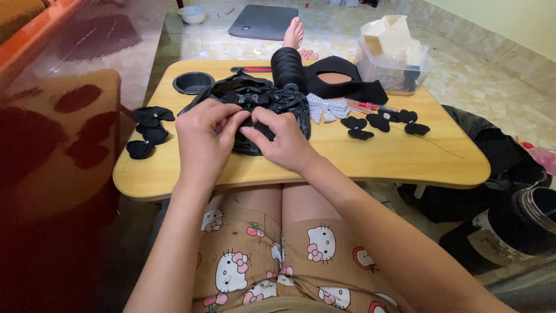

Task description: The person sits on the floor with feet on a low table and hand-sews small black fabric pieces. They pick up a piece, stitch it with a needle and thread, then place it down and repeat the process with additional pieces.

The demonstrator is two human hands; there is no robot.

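My left hand [204, 136] and my right hand [282, 141] meet over a small black fabric piece [253, 120], pinching it between the fingertips of both. Right behind them lies a black plastic bag [260, 98] heaped with black fabric bows on a low wooden lap table [394, 159]. Finished black bows [149, 130] lie at the table's left edge. More black bows [379, 123] and a silvery white bow [327, 107] lie to the right of the bag.
A round black cup recess [193, 82] is at the table's far left. A clear plastic box [394, 55] with white items stands at the far right. A black fabric roll [288, 68], a red-handled tool [255, 69] and dark bags [498, 168] on the floor at right.
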